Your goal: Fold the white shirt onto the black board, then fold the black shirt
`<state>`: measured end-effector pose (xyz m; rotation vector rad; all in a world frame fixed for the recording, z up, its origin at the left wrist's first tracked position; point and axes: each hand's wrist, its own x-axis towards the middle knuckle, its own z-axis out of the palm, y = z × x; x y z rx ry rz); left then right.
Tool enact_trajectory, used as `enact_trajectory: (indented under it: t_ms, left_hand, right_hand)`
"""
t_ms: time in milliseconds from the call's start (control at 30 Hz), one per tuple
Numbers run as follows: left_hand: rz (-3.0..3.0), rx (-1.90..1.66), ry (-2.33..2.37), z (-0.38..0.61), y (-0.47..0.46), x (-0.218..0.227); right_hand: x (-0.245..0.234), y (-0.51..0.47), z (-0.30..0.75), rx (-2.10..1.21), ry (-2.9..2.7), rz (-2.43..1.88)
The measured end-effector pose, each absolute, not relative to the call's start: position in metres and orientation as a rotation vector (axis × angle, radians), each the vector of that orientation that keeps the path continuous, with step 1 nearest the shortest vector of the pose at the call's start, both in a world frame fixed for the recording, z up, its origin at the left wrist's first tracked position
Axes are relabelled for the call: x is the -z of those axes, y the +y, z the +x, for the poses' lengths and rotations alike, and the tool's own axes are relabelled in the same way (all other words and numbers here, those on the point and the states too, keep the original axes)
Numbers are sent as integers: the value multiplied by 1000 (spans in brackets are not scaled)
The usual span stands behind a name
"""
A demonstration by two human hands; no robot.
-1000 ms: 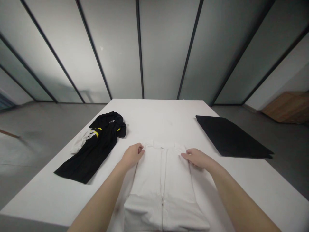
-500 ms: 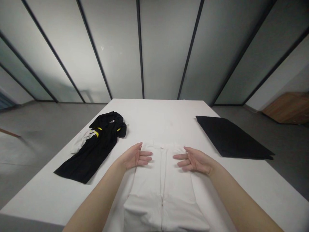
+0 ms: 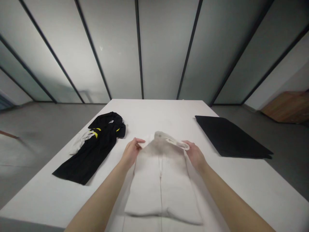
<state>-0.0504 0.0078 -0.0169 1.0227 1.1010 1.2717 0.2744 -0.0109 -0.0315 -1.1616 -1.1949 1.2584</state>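
A white garment (image 3: 147,187) lies lengthwise before me, with what looks like a zip line running down its middle. Its far edge is raised off the table and curled up, blurred by motion. At the far left corner of the garment my left hand (image 3: 131,152) pinches the cloth, thumb and finger closed. Across from it, my right hand (image 3: 196,156) grips the far right corner, its fingertips partly hidden behind the raised edge. The garment's near part is folded, its fold edge crossing low in view.
Left on the white table (image 3: 154,116) lies a black top (image 3: 96,158) with yellow trim and a white piece under it. A flat black board or folded sheet (image 3: 229,137) rests at the right edge. Frosted glass panels stand beyond.
My hands, open above the white garment half a second ago, have closed on its far corners. That edge has risen, and the garment's lower fold has shifted slightly.
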Motion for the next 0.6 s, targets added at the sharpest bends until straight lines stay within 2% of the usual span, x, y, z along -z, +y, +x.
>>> enact_trajectory:
  t_ms: [100, 300, 433, 600]
  left_hand:
    - [1034, -1321, 1192, -59, 11, 14]
    - [878, -995, 1256, -65, 11, 20]
    - [748, -1034, 1311, -59, 10, 26]
    - [736, -945, 1166, -57, 11, 20]
  right_hand:
    - [35, -13, 278, -1139, -1310, -1276]
    - [36, -6, 276, -1461, -939, -1328]
    - [31, -3, 277, -1656, -725, -1234]
    - [23, -6, 276, -1695, -722, -1214]
